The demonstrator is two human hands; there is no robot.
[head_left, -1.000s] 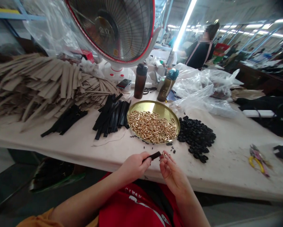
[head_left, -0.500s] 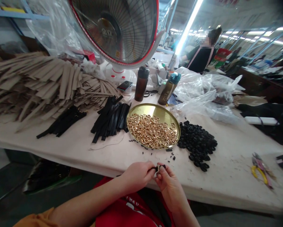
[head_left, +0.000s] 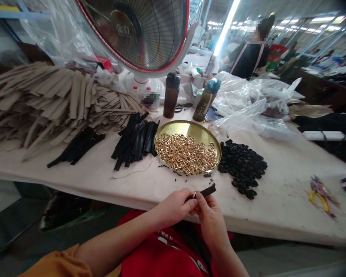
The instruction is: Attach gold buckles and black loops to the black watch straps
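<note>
Head view: from where I stand, the black strap (head_left: 208,191) seems best held flat, with the gold buckle (head_left: 195,195) square to it, as left hand (head_left: 177,206) and right hand (head_left: 209,211) pinch that strap, forearms angled inward, at the near edge of the table (head_left: 279,207).

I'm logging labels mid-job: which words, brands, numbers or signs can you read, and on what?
None reads with certainty.
Fan hub: characters, too blurred.
Fan grille: yellow mark, too small.
Red garment: white lettering, too blurred.
Teal-capped bottle: pale marks, too small to tell whether they are text.
</note>
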